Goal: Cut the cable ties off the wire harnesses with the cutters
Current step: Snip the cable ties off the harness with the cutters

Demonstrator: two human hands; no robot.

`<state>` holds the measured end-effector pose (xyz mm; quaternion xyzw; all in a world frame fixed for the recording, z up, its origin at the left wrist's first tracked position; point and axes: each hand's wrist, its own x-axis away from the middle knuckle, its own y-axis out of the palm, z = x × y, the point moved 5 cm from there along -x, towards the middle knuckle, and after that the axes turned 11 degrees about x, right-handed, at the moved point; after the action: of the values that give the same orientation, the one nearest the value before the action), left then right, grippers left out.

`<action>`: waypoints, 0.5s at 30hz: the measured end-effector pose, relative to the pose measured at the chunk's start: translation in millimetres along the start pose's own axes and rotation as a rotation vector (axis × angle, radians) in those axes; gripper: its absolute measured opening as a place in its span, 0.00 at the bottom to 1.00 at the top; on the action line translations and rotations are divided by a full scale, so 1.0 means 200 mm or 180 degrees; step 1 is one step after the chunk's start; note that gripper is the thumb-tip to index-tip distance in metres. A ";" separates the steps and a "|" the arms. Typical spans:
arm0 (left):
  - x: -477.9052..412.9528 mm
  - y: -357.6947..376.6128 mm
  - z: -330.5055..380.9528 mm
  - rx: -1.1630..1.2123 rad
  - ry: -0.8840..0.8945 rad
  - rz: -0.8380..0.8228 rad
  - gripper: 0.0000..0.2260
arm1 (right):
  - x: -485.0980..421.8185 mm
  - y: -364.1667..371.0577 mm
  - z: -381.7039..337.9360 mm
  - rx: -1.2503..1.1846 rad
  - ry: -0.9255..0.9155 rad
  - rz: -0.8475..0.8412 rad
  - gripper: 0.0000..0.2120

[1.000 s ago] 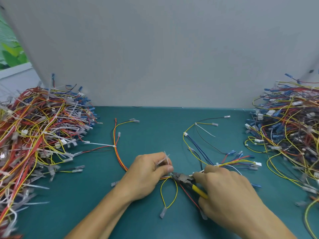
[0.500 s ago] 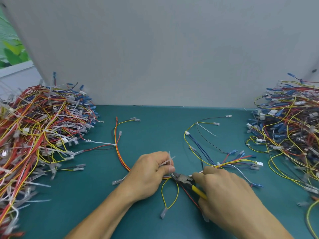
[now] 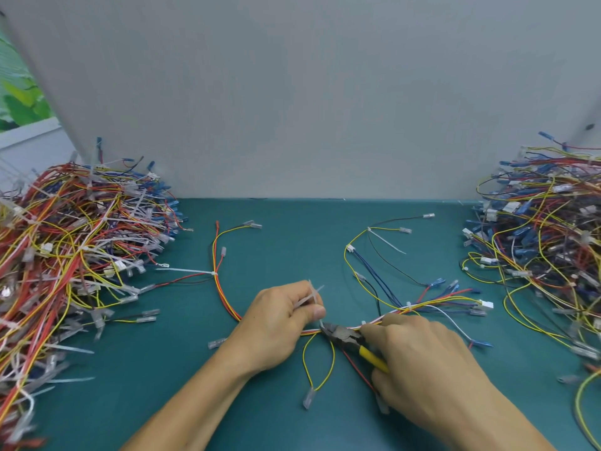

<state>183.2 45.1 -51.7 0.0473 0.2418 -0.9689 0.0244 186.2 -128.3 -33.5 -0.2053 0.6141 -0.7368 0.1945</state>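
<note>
Holding steady, cutters point(image 3: 341, 335) still touch the tie point(image 3: 321, 322).

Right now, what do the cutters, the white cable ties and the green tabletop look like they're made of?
Cutters: dark, dull grey head, likely steel; yellow grips, probably a plastic or rubber coating.
Cable ties: translucent whitish strips that bend, likely nylon plastic.
Tabletop: matte teal, uniform with no glare, perhaps a rubber or vinyl mat; the look leaves it open.

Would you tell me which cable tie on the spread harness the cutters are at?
The cable tie whose tail the left hand pinches; the cutters in the right hand reach it. The other ties lie untouched farther out.
</note>
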 end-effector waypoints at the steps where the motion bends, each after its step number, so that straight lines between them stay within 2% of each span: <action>1: 0.00 0.00 0.00 0.0009 0.0007 0.0004 0.07 | 0.00 0.00 0.00 0.0028 0.0002 0.0011 0.16; 7: 0.01 0.00 0.00 0.0127 0.0006 -0.0023 0.09 | 0.00 0.01 0.00 0.0270 -0.0016 0.0121 0.14; 13: 0.01 -0.02 0.00 0.0147 -0.0027 0.0152 0.12 | -0.01 0.01 -0.01 0.0278 -0.0087 -0.0172 0.22; 15: 0.01 -0.04 -0.01 0.0554 -0.0216 0.0277 0.13 | 0.00 0.01 -0.02 0.0230 -0.0078 -0.0135 0.19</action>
<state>181.9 52.3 -50.4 0.0268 0.1535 -0.9853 0.0705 185.0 -125.1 -35.9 -0.2201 0.5802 -0.7599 0.1937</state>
